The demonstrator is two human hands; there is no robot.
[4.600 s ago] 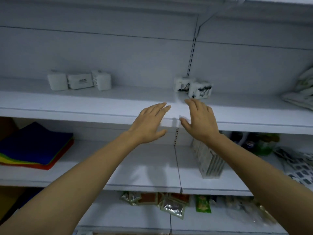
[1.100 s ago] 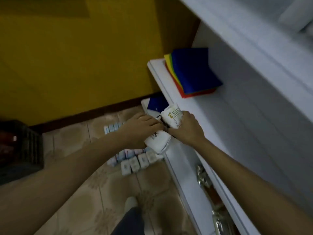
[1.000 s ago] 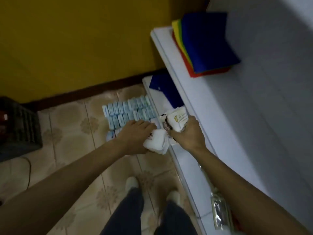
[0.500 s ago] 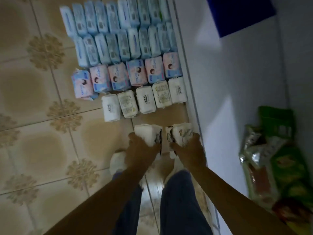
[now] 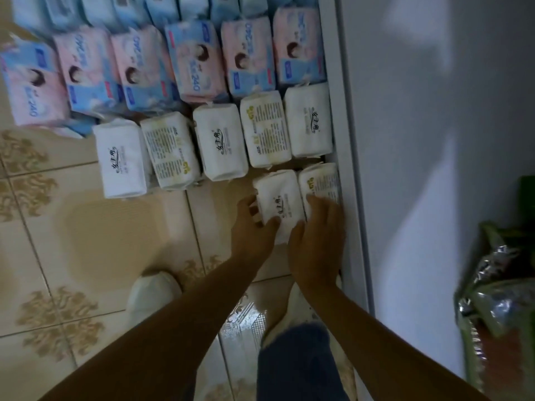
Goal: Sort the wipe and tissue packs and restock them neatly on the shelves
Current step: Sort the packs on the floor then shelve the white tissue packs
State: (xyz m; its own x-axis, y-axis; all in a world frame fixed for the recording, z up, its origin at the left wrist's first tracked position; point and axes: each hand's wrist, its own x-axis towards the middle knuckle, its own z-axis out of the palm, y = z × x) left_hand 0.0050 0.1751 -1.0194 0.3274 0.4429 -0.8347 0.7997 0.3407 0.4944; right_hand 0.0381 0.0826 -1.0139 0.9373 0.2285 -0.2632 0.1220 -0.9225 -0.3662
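Note:
Two white tissue packs lie on the tiled floor, side by side against the shelf's base. My left hand (image 5: 252, 227) grips the left white pack (image 5: 278, 199), thumb on its near end and fingers along its left side. My right hand (image 5: 317, 241) holds the right white pack (image 5: 322, 180), its fingers curled over the pack's near end. Just beyond them runs a row of several white packs (image 5: 220, 146). Farther off lie a row of pink-and-blue wipe packs (image 5: 191, 57) and a row of pale blue packs (image 5: 127, 8).
The white bottom shelf (image 5: 428, 169) runs along the right, its front edge (image 5: 351, 169) touching the packs. Foil and green snack bags (image 5: 498, 308) lie on it at the right. My white shoe (image 5: 153, 293) and my trouser leg (image 5: 295, 360) are below my hands.
I turned from the shelf and bent down to the floor. Both hands lowered the two white packs onto the tiles, in front of the white row.

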